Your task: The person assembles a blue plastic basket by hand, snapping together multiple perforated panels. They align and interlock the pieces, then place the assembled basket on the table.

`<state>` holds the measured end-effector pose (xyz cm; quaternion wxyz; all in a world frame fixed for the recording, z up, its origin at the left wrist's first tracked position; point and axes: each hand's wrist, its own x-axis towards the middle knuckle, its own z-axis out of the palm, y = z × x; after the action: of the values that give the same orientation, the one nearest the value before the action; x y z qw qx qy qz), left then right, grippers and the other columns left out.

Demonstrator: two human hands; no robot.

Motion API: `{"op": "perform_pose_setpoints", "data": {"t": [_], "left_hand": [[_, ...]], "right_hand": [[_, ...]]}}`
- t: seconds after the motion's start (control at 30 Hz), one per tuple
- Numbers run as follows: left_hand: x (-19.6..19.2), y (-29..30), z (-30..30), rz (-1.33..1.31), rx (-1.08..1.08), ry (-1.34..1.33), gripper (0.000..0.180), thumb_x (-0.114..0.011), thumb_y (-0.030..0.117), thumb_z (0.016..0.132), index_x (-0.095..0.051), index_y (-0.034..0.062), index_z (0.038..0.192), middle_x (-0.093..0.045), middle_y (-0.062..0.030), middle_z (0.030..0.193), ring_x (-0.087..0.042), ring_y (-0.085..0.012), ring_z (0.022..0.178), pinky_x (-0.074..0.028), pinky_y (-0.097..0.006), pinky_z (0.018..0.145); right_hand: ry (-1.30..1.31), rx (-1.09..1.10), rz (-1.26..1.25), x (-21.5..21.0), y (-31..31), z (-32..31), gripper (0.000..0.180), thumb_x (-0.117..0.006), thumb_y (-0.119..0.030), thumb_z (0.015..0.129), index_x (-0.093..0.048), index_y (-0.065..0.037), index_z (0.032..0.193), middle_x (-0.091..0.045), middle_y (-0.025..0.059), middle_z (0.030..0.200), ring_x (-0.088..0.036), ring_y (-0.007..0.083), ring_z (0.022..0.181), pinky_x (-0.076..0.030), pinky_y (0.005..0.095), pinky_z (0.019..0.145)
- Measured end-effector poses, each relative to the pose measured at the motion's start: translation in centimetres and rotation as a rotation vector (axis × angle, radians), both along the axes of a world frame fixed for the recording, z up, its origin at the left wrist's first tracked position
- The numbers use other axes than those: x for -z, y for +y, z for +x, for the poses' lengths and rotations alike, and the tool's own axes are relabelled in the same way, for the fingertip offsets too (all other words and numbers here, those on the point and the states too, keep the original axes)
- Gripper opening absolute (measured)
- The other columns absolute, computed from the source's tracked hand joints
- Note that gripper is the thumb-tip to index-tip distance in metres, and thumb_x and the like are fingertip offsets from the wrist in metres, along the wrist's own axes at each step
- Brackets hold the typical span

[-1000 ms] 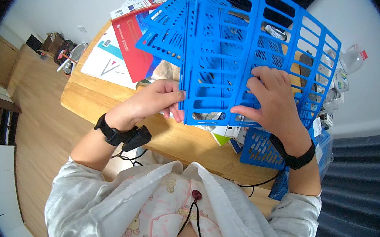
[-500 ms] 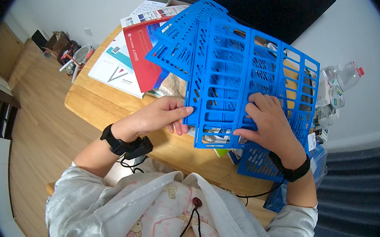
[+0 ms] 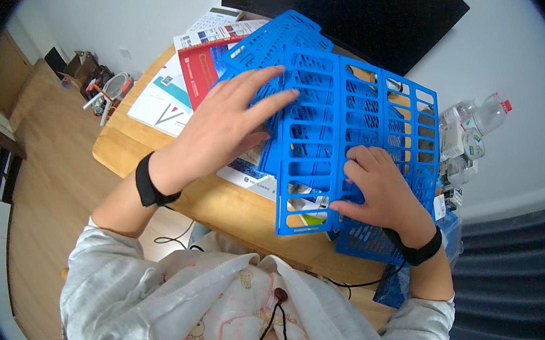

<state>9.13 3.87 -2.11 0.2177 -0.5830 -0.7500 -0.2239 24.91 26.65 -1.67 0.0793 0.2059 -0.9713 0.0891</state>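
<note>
My right hand (image 3: 378, 190) is closed on a large blue slotted plastic panel (image 3: 313, 133), its fingers hooked into the slots and the thumb lower down. The panel is creased into several sections and held tilted above the table. My left hand (image 3: 224, 121) is open, fingers spread, with the fingertips at the panel's left edge; whether they touch it, I cannot tell. Behind that hand, more blue slotted panels (image 3: 268, 43) lie fanned over the papers. Another blue panel (image 3: 365, 240) shows below my right hand.
A wooden table (image 3: 128, 148) carries a red booklet (image 3: 197, 75), a white booklet (image 3: 157, 104) and a calculator (image 3: 226, 13). A black monitor (image 3: 344, 10) stands at the back. Clear plastic bottles (image 3: 492, 114) and small boxes crowd the right side. A dark curtain (image 3: 501, 283) hangs at right.
My left hand has let go of the blue panels' lower left corner, moved up and spread its fingers. The large panel has shifted slightly toward me, with my right hand still on it.
</note>
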Motion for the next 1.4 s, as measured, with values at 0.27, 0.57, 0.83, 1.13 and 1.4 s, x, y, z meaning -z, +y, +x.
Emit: {"op": "perform_pose_setpoints", "data": {"t": [0.27,0.57,0.83,1.13,1.4], "left_hand": [[-1.5,1.8,-0.6,0.006,0.114,0.351,0.038,-0.053,0.008,0.078,-0.052,0.0110,0.116,-0.050,-0.0107,0.121,-0.044,-0.0264,0.117,-0.034,-0.040,0.099],[-1.7,1.6,-1.6,0.187,0.004,0.489,0.029,-0.055,0.005,0.075,-0.057,0.0044,0.105,-0.059,-0.0116,0.109,-0.055,-0.0246,0.104,-0.047,-0.033,0.084],[-1.7,0.5,-3.1,0.409,-0.099,0.193,0.024,-0.058,-0.001,0.075,-0.057,0.0065,0.098,-0.062,-0.0131,0.090,-0.062,-0.0265,0.077,-0.050,-0.032,0.063],[-1.8,-1.6,-4.3,0.544,0.009,-0.706,0.020,-0.052,0.014,0.089,-0.059,-0.0028,0.097,-0.061,-0.0027,0.083,-0.054,-0.0060,0.073,-0.044,-0.020,0.067],[-0.1,-2.0,-2.6,0.418,0.120,-1.172,0.022,-0.048,0.021,0.091,-0.057,0.0023,0.096,-0.062,-0.0026,0.078,-0.058,-0.0089,0.066,-0.047,-0.020,0.061]], "right_hand": [[0.000,0.032,-0.006,-1.8,0.2,1.8,0.040,-0.070,-0.034,0.067,-0.051,-0.004,0.086,-0.047,0.0156,0.102,-0.047,0.0323,0.094,-0.039,0.0377,0.081],[0.143,0.239,-0.312,-5.4,2.6,5.4,0.030,-0.064,-0.015,0.076,-0.052,-0.005,0.103,-0.046,0.0135,0.121,-0.044,0.0287,0.113,-0.037,0.0354,0.092],[0.630,0.448,-0.374,-4.5,5.9,9.4,0.030,-0.050,-0.017,0.084,-0.051,-0.001,0.110,-0.045,0.0141,0.125,-0.040,0.0261,0.118,-0.028,0.0360,0.099],[0.583,0.543,-0.802,0.4,7.9,8.6,0.054,-0.051,-0.015,0.085,-0.028,-0.002,0.132,-0.034,0.0128,0.134,-0.035,0.0251,0.122,-0.025,0.0354,0.101],[0.303,0.396,-1.256,1.4,5.5,7.7,0.037,-0.053,-0.029,0.088,-0.047,-0.002,0.111,-0.060,0.0120,0.095,-0.058,0.0199,0.089,-0.046,0.0321,0.079]]}}
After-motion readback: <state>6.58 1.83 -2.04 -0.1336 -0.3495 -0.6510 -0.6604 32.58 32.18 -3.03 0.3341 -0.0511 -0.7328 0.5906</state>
